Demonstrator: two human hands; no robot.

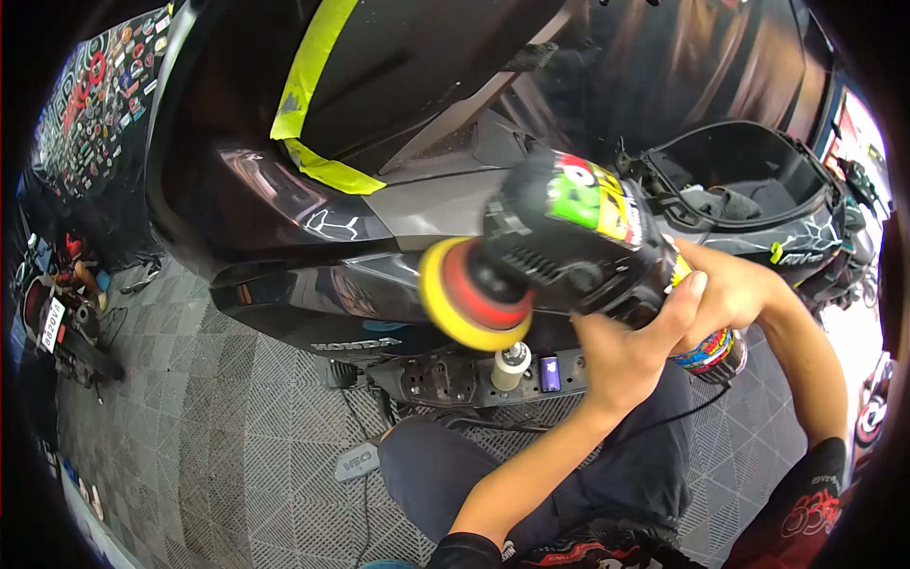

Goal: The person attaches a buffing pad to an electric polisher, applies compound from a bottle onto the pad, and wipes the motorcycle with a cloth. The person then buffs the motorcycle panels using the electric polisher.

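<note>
Both my hands are on a black polisher with bright stickers on its body. My left hand wraps the housing from below, its thumb up along the side. My right hand grips it farther back, near the handle end. The polisher's round yellow pad, with a red layer behind it, faces the dark glossy body panel of a Honda scooter. Whether the pad presses on the panel I cannot tell. Yellow-green masking tape runs along the panel edges above.
On the scooter's footboard stand a whitish bottle and a small purple container. An open storage compartment is at the right. A grey box with a cable lies on the tiled floor. Another motorcycle stands far left.
</note>
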